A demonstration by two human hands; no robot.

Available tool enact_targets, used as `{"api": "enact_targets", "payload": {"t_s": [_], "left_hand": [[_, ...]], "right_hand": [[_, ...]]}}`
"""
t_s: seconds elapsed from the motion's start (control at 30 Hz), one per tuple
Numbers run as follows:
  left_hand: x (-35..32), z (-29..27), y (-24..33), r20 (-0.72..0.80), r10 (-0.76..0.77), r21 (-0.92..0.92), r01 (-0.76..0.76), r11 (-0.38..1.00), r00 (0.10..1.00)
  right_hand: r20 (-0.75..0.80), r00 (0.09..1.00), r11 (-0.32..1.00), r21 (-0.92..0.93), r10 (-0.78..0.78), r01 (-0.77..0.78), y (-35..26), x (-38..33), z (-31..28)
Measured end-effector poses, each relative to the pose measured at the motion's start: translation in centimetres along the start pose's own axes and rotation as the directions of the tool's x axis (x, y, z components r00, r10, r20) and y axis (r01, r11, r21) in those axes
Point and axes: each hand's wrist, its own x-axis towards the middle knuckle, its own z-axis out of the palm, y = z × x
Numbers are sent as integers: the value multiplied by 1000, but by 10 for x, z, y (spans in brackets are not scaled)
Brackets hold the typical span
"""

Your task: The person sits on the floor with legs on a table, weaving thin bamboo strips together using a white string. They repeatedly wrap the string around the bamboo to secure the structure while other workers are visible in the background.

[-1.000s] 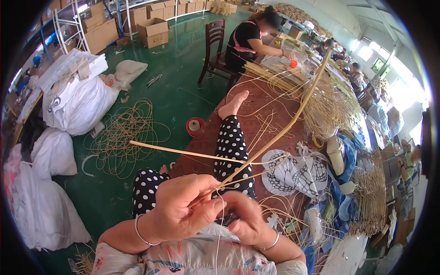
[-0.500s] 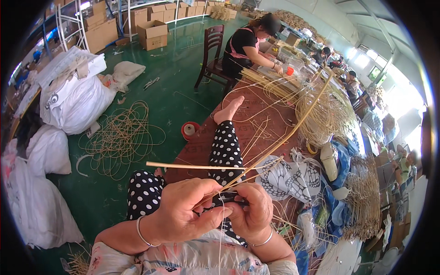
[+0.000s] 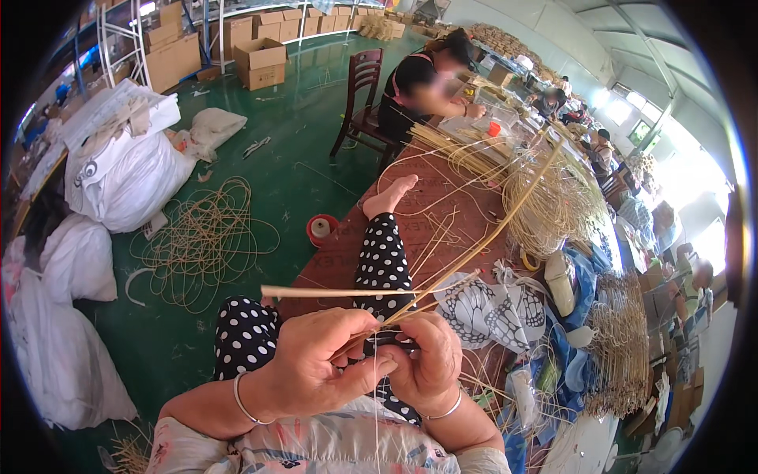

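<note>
Both hands work close together over the lap: the left hand (image 3: 316, 365) and right hand (image 3: 430, 359) pinch thin cane strips (image 3: 466, 257) that fan out over a brown table (image 3: 430, 201). Coiled cane (image 3: 205, 237) and white sacks (image 3: 130, 170) lie on the green floor (image 3: 284, 170).

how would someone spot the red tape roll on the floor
Start at the brown work table running up the middle, then look at the green floor along its left edge. The red tape roll sits there, near the bare foot: the floor's only small red ring.
</note>
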Motion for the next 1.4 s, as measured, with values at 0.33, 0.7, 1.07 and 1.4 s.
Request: {"api": "enact_targets", "payload": {"t_s": [0.33, 0.7, 1.07, 1.4], "left_hand": [[1, -8, 0, 11, -45, -33, 46, 998, 999], [14, -9, -15, 90, -199, -202, 214, 956, 976], [21, -8, 0, 167, -204, -206, 237, 949, 965], [0, 10, 30, 456, 210, -343, -48, 938, 865]], "right_hand": [[-278, 793, 711, 655, 541, -255, 7, 5, -4], [30, 732, 335, 876, 680, -347, 14, -3, -12], [181, 774, 264, 873, 607, -410, 17, -11, -16], [300, 932, -20, 951, -203, -310, -27, 25, -36]]}}
